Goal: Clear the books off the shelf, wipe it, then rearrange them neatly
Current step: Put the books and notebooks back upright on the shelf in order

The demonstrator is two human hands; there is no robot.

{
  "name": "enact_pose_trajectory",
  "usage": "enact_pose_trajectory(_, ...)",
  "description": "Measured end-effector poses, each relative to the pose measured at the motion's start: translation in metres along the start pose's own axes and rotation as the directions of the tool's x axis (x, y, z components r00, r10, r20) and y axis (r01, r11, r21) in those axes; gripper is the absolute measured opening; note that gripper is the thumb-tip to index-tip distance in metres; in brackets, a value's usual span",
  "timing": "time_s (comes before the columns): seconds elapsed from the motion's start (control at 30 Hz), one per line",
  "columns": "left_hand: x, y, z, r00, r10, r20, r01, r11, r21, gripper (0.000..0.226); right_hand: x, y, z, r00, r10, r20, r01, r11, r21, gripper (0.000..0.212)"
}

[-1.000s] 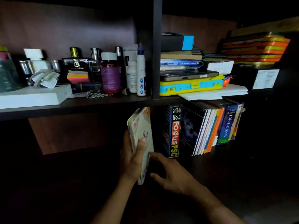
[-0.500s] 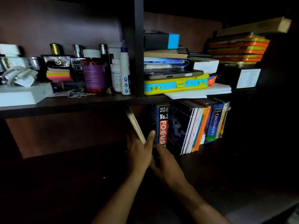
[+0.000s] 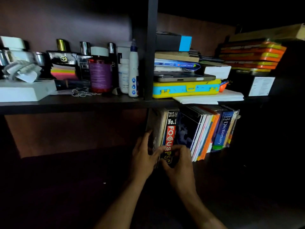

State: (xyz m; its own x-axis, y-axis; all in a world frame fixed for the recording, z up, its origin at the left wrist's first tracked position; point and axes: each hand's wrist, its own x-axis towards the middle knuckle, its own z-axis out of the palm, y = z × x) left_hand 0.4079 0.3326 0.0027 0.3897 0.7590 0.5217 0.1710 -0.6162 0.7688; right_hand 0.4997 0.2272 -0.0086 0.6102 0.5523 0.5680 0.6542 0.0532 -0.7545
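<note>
Thin book [image 3: 156, 129] now upright vs 1 s ago, tucked left of FOCUS book [image 3: 170, 134] on lower shelf [image 3: 231, 162]. Your left hand [image 3: 143, 156] grips it; right hand [image 3: 179, 162] fingers curl on FOCUS spine. Rearranging underway.

Lower shelf [image 3: 82, 171]: dark, dimly lit. Row of books [image 3: 204, 133] upright, leaning slightly. Pale thin book [image 3: 157, 128] at left end, touching black FOCUS PSC book [image 3: 170, 129]; blue Dictionary [image 3: 222, 129] near right end.
</note>
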Motion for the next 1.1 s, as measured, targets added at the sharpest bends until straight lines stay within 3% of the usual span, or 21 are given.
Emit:
enact_pose_trajectory(0.33,0.003,-0.002,0.009,0.998,-0.056,-0.037,0.058,0.998,0.033,0.08,0.002,0.006,0.003,0.999,-0.029,0.039,0.03,0.999,-0.03,0.06)
enact_pose_trajectory(0.67,0.005,-0.006,0.015,0.976,-0.197,0.095,0.191,0.979,0.067,0.089,0.002,0.005,0.003,0.999,-0.041,0.034,0.042,0.999,-0.032,0.061)
enact_pose_trajectory(0.83,0.005,0.001,0.008,0.965,-0.253,0.07,0.231,0.943,0.239,0.096,0.003,0.007,0.004,0.998,-0.057,0.015,0.057,0.998,-0.032,0.06)
enact_pose_trajectory(1.0,0.007,-0.001,0.008,0.961,-0.269,0.065,0.26,0.958,0.122,0.104,0.003,0.009,0.004,0.998,-0.062,0.012,0.062,0.997,-0.049,0.059)
enact_pose_trajectory(1.1,0.004,0.002,0.005,0.976,-0.217,-0.008,0.217,0.975,0.05,0.093,0.002,0.005,0.001,0.999,-0.05,-0.007,0.05,0.998,-0.037,0.056)
